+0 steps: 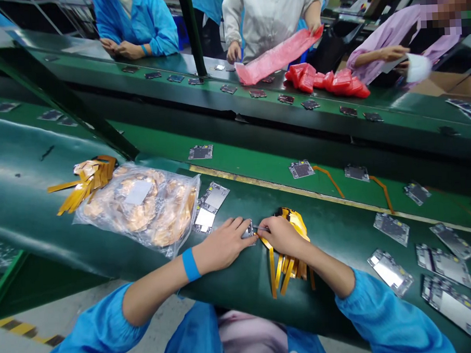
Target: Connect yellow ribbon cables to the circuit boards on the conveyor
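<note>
On the green bench in front of me, my left hand [223, 244] holds a small circuit board [250, 230] down, its fingers and thumb around the board and partly covering it. My right hand [283, 236] is closed on a thin grey tool, perhaps tweezers [262, 229], whose tip points at the board's right edge. Beneath and beside the right hand lies a bundle of orange flex cables [288, 270], some strips reaching toward me. One strip end sits close to the board. Two more circuit boards [216, 195] lie just beyond my left hand.
A clear plastic bag [174, 210] of copper-coloured flex cables lies left, beside a loose cable bundle [97, 174]. Several boards [444, 266] are spread at right. Boards, some with cables [329, 180], lie on the green conveyor [250, 165]. Across it, a person handles pink wrap [279, 55].
</note>
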The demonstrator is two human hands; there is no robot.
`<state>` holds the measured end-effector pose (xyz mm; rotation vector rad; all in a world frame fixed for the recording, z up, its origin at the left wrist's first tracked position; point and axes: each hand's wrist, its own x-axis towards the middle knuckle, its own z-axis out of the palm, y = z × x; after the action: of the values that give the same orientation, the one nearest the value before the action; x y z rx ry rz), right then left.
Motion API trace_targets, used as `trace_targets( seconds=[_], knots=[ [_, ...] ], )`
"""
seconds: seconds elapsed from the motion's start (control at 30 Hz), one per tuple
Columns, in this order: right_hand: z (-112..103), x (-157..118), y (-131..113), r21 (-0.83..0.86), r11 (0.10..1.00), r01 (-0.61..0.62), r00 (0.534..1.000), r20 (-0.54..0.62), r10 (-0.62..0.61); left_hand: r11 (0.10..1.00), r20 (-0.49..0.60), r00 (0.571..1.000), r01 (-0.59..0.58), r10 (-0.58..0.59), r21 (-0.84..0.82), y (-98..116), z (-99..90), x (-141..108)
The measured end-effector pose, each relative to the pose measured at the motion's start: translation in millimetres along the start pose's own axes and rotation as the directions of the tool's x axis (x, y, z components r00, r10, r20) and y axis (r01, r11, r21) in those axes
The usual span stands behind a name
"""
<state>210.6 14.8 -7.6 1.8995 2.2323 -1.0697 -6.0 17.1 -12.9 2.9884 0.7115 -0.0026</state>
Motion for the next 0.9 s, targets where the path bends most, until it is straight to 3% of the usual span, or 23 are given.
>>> trace_targets(
  seconds=[0.13,0.43,0.9],
  knots=[
    [-2.4,-4.1,-3.2,-0.065,0.998,0.001,1.0,0.0,-0.001,0.999,0.045,0.999,-0.005,0.003,0.034,1.1,-1.0,2.4],
    [-6.2,-9.5,-3.7,-0.136,0.973,0.186,0.982,-0.019,-0.19,1.0,0.072,0.997,0.002,-0.004,0.027,1.6,-1.7,4.3],
    [-3.1,-11.8,-1.2,-0.228,0.955,0.192,0.981,0.003,-0.196,0.999,0.052,0.999,-0.003,0.001,0.036,0.5,-3.9,-2.0]
  ],
)
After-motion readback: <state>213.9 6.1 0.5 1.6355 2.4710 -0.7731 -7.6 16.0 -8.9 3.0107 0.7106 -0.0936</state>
